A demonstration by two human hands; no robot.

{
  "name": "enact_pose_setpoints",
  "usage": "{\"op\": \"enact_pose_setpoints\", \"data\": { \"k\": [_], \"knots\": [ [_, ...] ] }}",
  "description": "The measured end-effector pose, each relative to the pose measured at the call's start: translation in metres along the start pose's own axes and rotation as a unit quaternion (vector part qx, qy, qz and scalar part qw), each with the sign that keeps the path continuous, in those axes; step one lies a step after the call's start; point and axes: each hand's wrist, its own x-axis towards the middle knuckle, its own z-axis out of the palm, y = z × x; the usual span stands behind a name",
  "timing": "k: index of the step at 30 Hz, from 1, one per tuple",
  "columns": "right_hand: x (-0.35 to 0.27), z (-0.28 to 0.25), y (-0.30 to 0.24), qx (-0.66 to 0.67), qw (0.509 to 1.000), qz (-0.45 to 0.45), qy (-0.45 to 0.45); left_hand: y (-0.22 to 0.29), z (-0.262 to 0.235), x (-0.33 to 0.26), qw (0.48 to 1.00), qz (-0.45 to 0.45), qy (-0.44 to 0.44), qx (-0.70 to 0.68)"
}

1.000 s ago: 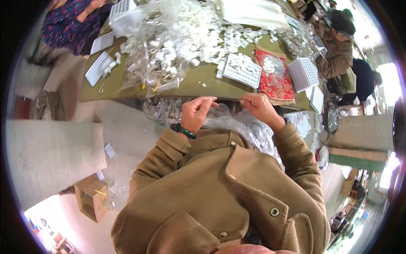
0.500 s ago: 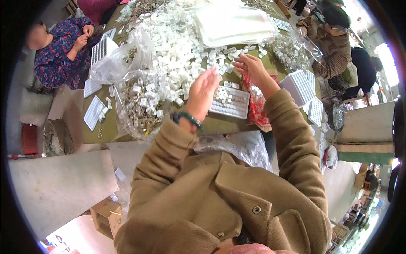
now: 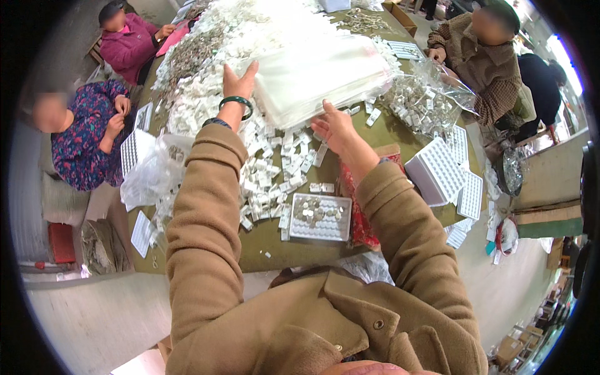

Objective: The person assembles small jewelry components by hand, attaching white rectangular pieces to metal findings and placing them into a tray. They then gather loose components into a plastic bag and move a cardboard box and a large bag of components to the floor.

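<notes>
A thick stack of clear plastic sheets or bags (image 3: 325,75) lies on the heap of small white pieces. My left hand (image 3: 237,90), a dark green bangle at its wrist, is at the stack's left edge with thumb and fingers apart. Close to the stack's near edge is my right hand (image 3: 337,130), its fingers loosely bent and spread. Whether either hand presses on the plastic is hard to make out. Nearer to me, a white tray (image 3: 320,232) holds small round pieces, beside a red patterned cloth (image 3: 364,234).
Small white tagged pieces (image 3: 275,187) spread over the green table (image 3: 287,255). Stacked white dimpled trays (image 3: 433,172) and a clear bag of pieces (image 3: 419,103) stand right. Another plastic bag (image 3: 150,178) lies left. Co-workers sit at left (image 3: 87,134) and right (image 3: 481,59).
Both hands have moved forward from above the white tray to the plastic stack, and farther apart. The view has tilted, so more of the far table and another co-worker at left show.
</notes>
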Motion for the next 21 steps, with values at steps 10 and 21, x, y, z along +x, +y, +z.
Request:
{"op": "enact_pose_setpoints", "data": {
  "k": [10,21],
  "knots": [
    [0.037,0.006,0.001,0.078,0.997,-0.007,0.002,-0.02,0.021,0.051,0.995,-0.06,-0.081,-0.012],
    [0.022,0.025,-0.022,0.147,0.988,-0.029,-0.029,0.042,0.01,-0.002,0.819,-0.17,-0.275,-0.475]
  ]
}}
